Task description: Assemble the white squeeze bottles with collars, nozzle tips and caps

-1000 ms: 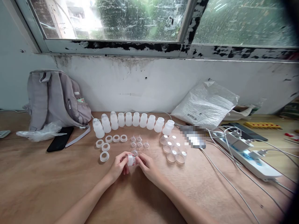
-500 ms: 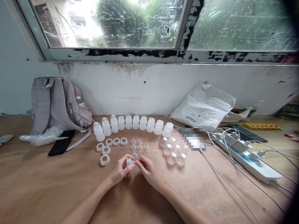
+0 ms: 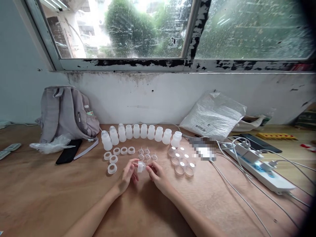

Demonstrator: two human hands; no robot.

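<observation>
This is looking like a makeshift workroom: beyond the left hand (image 3: pixel 126 176), bottles (image 3: pixel 144 132) are lining a wooden table (image 3: pixel 138 210) below a peeling window frame (image 3: pixel 123 63); left of that hand, a backpack (image 3: pixel 70 112) is standing; right of the right hand (image 3: pixel 157 174), a power strip (image 3: pixel 270 178) is carrying chargers (image 3: pixel 250 153).

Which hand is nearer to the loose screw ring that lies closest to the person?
Left. The left hand is to the right of that screw ring, not touching it; the right hand is farther right, beyond the left hand, pinching the nipple.
</observation>
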